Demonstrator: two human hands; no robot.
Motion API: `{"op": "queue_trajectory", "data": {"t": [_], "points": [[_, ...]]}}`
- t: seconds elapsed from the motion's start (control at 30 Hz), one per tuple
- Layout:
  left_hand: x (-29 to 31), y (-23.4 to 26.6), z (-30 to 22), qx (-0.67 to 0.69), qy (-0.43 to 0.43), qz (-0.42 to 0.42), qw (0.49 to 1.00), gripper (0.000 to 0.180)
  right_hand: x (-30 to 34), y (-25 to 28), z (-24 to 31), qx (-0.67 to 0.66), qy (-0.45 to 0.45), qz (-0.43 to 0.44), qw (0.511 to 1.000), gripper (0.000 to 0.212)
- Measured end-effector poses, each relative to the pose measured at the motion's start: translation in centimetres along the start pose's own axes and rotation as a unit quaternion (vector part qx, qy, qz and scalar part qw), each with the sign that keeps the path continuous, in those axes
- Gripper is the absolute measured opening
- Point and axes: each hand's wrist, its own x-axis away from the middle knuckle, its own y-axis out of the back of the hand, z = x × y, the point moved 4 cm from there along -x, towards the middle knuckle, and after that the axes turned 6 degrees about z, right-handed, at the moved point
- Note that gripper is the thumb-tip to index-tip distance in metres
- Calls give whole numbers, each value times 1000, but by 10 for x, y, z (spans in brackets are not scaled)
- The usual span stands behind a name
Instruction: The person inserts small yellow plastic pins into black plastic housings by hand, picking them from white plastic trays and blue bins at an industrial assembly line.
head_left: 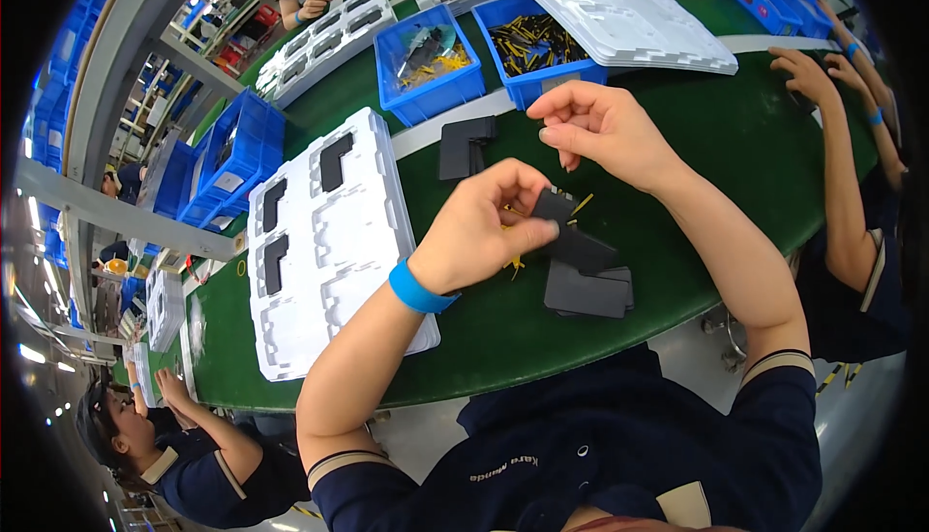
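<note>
My left hand [474, 227], with a blue band at its wrist, pinches a dark grey L-shaped flat piece [586, 250] between thumb and fingers, tilted over the green table. Above and to the right, my right hand [612, 137] is raised with its fingers curled toward the thumb; anything between the fingertips is too small to make out. A thin yellow strip [583, 204] shows beside the held piece. Just below lies a stack of similar dark pieces [585, 292]. Another stack [467, 150] sits farther off. On my left, a white moulded tray [366, 232] carries several black L-shaped pieces [337, 162].
Two blue bins stand beyond my hands: one with bags and yellow bits [426, 99], one with black-and-yellow strips [559, 84]. Stacked white trays [629, 24] lie at the far right. Blue crates [232, 160] stand left, near a metal frame. Co-workers sit around the green table [716, 126].
</note>
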Motion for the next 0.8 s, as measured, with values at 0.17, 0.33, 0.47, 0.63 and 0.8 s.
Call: {"op": "queue_trajectory", "data": {"t": [0.17, 0.33, 0.47, 0.63, 0.8], "points": [[-1, 9, 8, 52, -23, -167, 984, 14, 2, -4, 3, -31, -20, -24, 999, 12], [-1, 11, 10, 13, -8, -194, 981, 15, 3, -16, 0, -10, -9, -21, 1000, 10], [0, 12, 12, -37, -25, -212, 976, 16, 4, -20, 1, 5, -7, -40, 999, 10], [-1, 12, 13, -44, -40, -218, 974, 17, 4, -21, 1, 19, 0, -56, 998, 10], [-1, 12, 12, -47, -42, -220, 973, 17, 5, -22, -1, 4, -8, -62, 998, 11]]}}
